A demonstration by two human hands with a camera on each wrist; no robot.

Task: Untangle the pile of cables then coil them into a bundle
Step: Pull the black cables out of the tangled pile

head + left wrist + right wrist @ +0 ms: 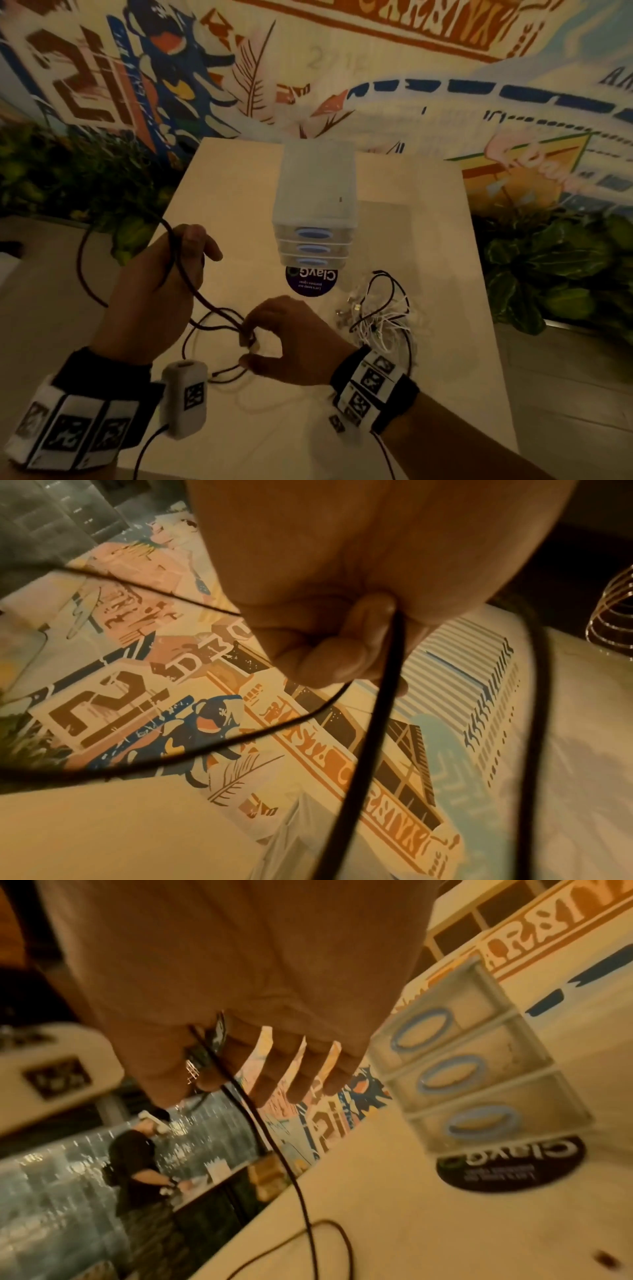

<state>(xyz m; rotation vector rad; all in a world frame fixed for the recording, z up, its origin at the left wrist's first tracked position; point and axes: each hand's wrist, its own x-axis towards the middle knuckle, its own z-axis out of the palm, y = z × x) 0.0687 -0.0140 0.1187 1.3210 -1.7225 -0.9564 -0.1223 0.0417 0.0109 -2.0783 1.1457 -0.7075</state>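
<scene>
A dark cable [205, 301] runs between my two hands above the table. My left hand [178, 263] is raised at the left, its fingers curled round a loop of that cable [383, 696] that arcs out to the left. Lower down, my right hand [270, 332] pinches the cable [240, 1093] between thumb and forefinger near its plug end, the other fingers spread. A tangled pile of black and white cables [380, 315] lies on the table right of the right hand, untouched.
A small translucent drawer unit [317, 205] with blue handles stands mid-table on a round dark sticker [311, 282]. A thin white cable [253, 401] lies near the table's [428, 240] front. Green plants flank the table; another person [137, 1164] stands far off.
</scene>
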